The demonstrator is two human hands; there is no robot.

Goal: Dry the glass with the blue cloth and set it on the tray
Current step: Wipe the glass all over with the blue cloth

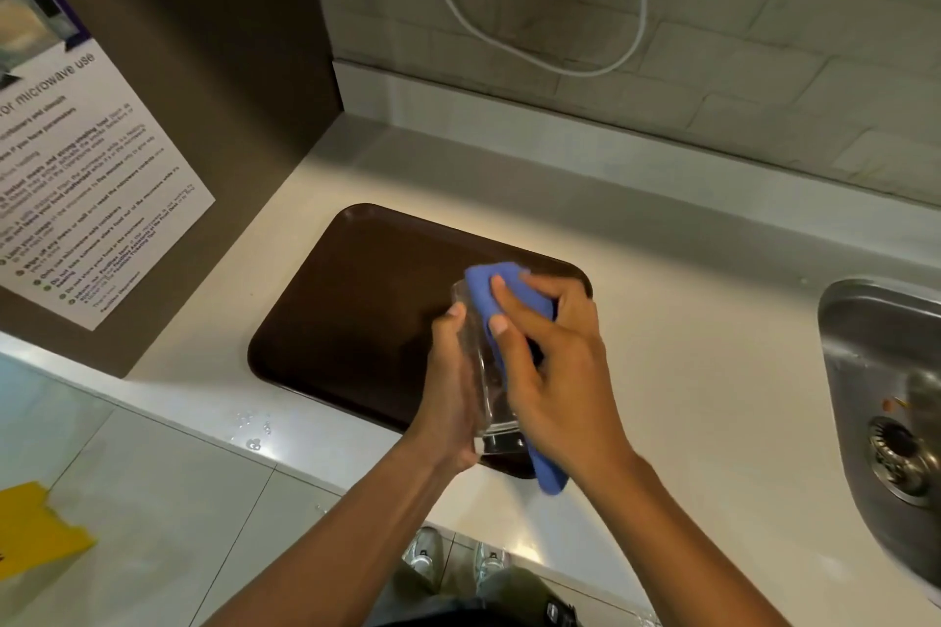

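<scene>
A clear drinking glass (482,372) is held tilted above the near right corner of the dark brown tray (356,300), its thick base toward me. My left hand (450,387) grips the glass from the left side. My right hand (550,362) presses the blue cloth (489,288) against the glass's right side and over its rim. One end of the cloth hangs down below my right wrist. The tray lies flat on the pale counter with nothing standing on it.
A steel sink (886,402) with a drain is set into the counter at the right. A brown wall panel with a microwave-use notice (86,178) stands at the left. Water drops (252,430) sit near the counter's front edge. A white cable (509,36) hangs on the tiled wall.
</scene>
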